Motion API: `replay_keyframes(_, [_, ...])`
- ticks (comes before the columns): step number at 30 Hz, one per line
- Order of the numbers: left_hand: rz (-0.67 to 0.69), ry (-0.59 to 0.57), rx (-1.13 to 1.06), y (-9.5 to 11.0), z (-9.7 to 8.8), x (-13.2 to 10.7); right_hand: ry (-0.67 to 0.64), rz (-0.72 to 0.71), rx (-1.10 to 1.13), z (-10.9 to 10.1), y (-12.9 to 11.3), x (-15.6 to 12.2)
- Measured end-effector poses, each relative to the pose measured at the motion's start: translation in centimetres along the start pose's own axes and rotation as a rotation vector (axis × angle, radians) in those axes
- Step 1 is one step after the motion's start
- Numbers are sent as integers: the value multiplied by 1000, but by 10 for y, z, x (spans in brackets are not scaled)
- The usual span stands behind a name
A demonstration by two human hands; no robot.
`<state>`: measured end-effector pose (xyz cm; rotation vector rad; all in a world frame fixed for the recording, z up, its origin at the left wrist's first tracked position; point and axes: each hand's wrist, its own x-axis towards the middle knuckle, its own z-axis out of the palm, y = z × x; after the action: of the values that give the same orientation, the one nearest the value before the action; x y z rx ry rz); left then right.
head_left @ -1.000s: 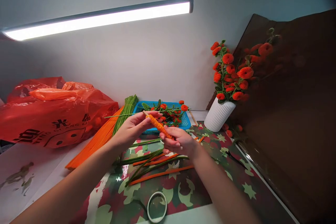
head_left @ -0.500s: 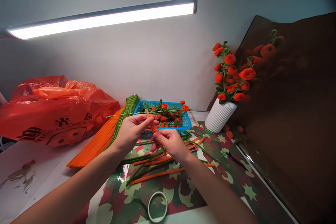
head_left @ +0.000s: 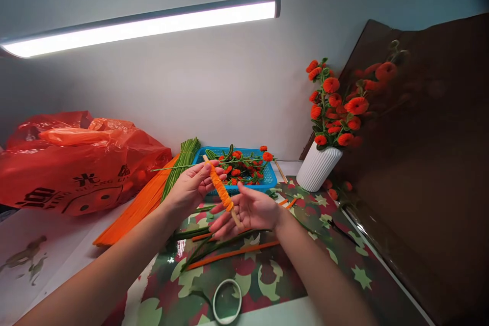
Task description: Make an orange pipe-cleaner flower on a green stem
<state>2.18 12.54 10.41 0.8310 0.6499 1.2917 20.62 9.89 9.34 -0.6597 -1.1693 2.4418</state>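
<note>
Hands [head_left: 191,182] [head_left: 260,210] wider apart now, blue basket [head_left: 271,177] partly behind

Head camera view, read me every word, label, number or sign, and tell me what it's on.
"光": large dark character on the red plastic bag.
"GUANG": smaller letters beneath it, same bag.
"LI": start of the next word; the rest is lost in creases.
The word before "GUANG" and the other large characters: too distorted to read surely.
No lettering shows on the white vase or the orange-wrapped stick.
</note>
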Motion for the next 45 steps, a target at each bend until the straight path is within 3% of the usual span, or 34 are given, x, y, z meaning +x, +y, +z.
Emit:
replay_keyframes(3, [-21,-25,-38,-1,1,-1,-84,-6,81,0,9,4])
replay_keyframes(11, [15,-33,181,2,-1,-5,60,-189,-53,4,14,9])
replay_keyframes(17, [102,4,501,11,-3,-5,375,-317,-343,11,17,17])
replay_keyframes(23, [217,121,593,7,6,-12,824,-498,-781,27,30,28])
replay_keyframes(25, [208,103,587,9,5,-12,733,-482,-675,29,29,26])
replay_keyframes(29, [70,-120,393,15,-3,-7,232,-306,-264,20,19,15])
replay_keyframes(31, [-5,-230,313,17,-9,-5,101,-256,-157,13,14,10])
replay_keyframes(34, [-61,-284,295,15,-15,-4,-20,-227,-66,9,12,7])
replay_keyframes(38, [-84,-311,314,10,-20,-5,-47,-228,9,11,14,7])
replay_keyframes(42, [-42,-312,417,16,-15,-6,25,-233,-55,11,16,9])
replay_keyframes(45, [-13,-281,499,24,-9,-8,121,-319,-162,14,14,9])
